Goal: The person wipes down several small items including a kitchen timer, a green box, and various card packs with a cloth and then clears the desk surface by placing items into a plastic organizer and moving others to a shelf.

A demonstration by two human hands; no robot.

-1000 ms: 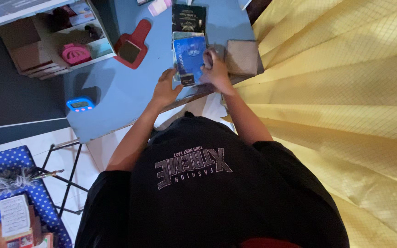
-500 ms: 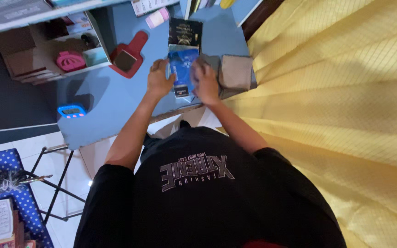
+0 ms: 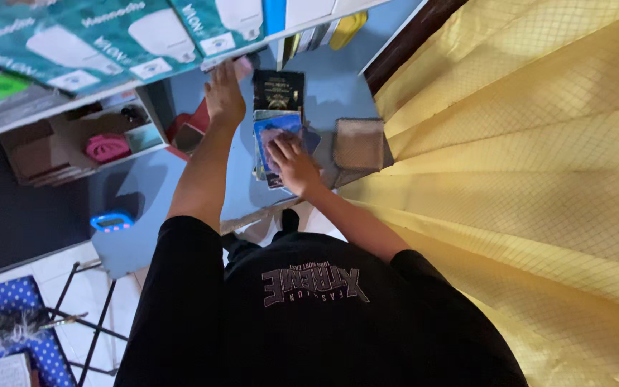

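On the blue surface (image 3: 180, 179), just left of the brown pad (image 3: 358, 143), lies the blue booklet (image 3: 275, 132) on top of a small stack, its long axis running away from the person toward the black booklet (image 3: 279, 91) that sits just beyond it. The right hand (image 3: 289, 159) lies palm-down on the near half of the blue booklet, fingers (image 3: 278, 144) spread and flat, pressing rather than gripping; nothing is closed inside them. The booklet's far end shows bare past the fingertips, so it lies forward of that hand, and this hand is plainly the nearer one to it. The right forearm comes in from the near right, bent at the elbow, crossing the surface's near edge. The left hand (image 3: 223, 97) is stretched well forward, to the left of the black booklet and beyond the blue one, up at the edge of the shelf (image 3: 109, 89) that carries green-and-white boxes (image 3: 73, 46). Its fingers reach to a small pink object (image 3: 242, 68) there, but whether they have closed on it cannot be told, since the shelf edge and the back of the hand hide them. The left arm is nearly straight. Left of the blue booklet a red mirror (image 3: 189, 132) shows past the left forearm, and farther left a cubby holds a pink thing (image 3: 107, 147). A small blue clock (image 3: 112, 221) sits at the surface's near left. A yellow curtain (image 3: 524, 158) fills the right side.
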